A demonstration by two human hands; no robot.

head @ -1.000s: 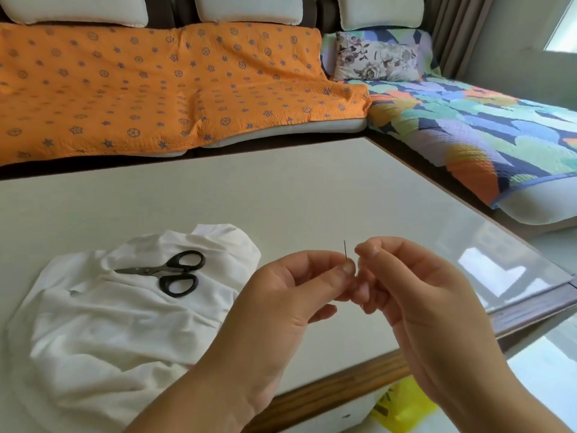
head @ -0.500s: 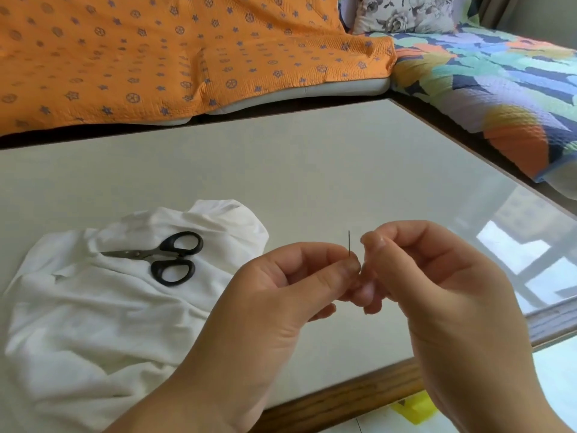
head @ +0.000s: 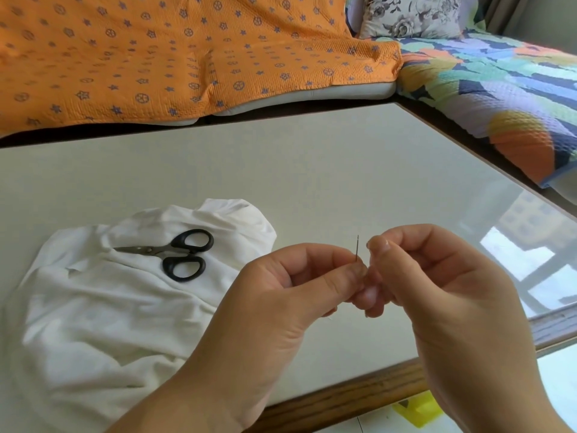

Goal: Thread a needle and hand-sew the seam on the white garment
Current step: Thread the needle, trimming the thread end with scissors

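Our left hand (head: 281,295) pinches the needle (head: 357,249) upright between thumb and forefinger, its top end sticking up above the fingers. Our right hand (head: 437,292) sits just right of it, fingers curled, thumb and forefinger tips pressed together beside the needle. Thread is too thin to see, so we cannot tell if it pinches any. Garment (head: 109,307) lies crumpled on the table (head: 312,182), left of the left hand, with scissors (head: 184,254) on top, blades together.
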